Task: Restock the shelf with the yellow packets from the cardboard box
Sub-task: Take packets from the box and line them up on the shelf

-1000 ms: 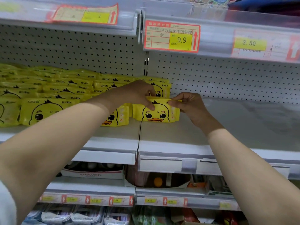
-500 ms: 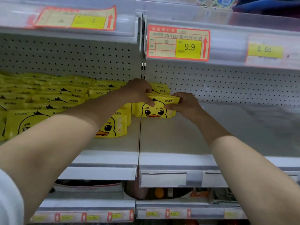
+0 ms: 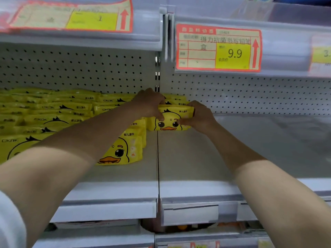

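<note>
A yellow packet (image 3: 170,120) with a duck face stands at the back of the grey shelf (image 3: 197,158), just right of the shelf seam. My left hand (image 3: 148,104) grips its top left corner and my right hand (image 3: 200,116) pinches its right end. More yellow packets (image 3: 53,111) lie in stacked rows across the left half of the shelf, and one duck packet (image 3: 123,149) leans at the front of that row. The cardboard box is out of view.
The right part of the shelf (image 3: 259,140) is bare up to the pegboard back wall (image 3: 250,93). The upper shelf's edge hangs close overhead with a 9.9 price tag (image 3: 218,49). Lower shelves (image 3: 188,228) hold other goods.
Both hands have pushed the duck packet further back on the shelf, toward the stacked packets by the pegboard. The view has moved closer to the shelf.
</note>
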{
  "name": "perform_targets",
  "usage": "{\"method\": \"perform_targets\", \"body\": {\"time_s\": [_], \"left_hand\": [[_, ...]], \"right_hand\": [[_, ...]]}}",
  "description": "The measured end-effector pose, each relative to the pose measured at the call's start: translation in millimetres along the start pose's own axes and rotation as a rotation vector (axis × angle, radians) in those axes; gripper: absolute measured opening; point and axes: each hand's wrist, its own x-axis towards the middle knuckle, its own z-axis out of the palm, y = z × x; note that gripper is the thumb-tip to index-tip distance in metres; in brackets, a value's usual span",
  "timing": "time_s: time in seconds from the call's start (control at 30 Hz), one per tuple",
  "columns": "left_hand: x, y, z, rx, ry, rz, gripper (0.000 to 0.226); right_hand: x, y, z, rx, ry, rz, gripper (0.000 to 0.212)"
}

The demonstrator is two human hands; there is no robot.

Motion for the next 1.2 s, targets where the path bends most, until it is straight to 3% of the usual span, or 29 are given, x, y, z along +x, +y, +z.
{"method": "perform_targets", "body": {"time_s": [0.43,0.53,0.67,0.93,1.2], "left_hand": [[-2.7,7.3,6.6,0.068,0.159,-0.105,0.076],[-8.7,14.5,6.2,0.111,0.223,-0.122,0.086],[-32.2,25.0,-4.0,0.047,0.311,-0.160,0.084],[-137.6,22.9,-16.1,-0.163,0.342,-0.423,0.072],[-285.1,-8.5,-13.2,-0.146,0.326,-0.757,0.074]], "right_hand": [[2.0,-5.7,11.2,-0.143,0.081,0.069,0.073],[-8.9,-4.9,8.6,-0.153,0.142,0.043,0.083],[-21.0,-11.9,-7.5,-0.205,0.179,-0.028,0.080],[-58.5,-73.2,-12.8,-0.188,0.041,-0.240,0.072],[-127.2,-160.3,49.9,-0.196,-0.191,-0.411,0.075]]}}
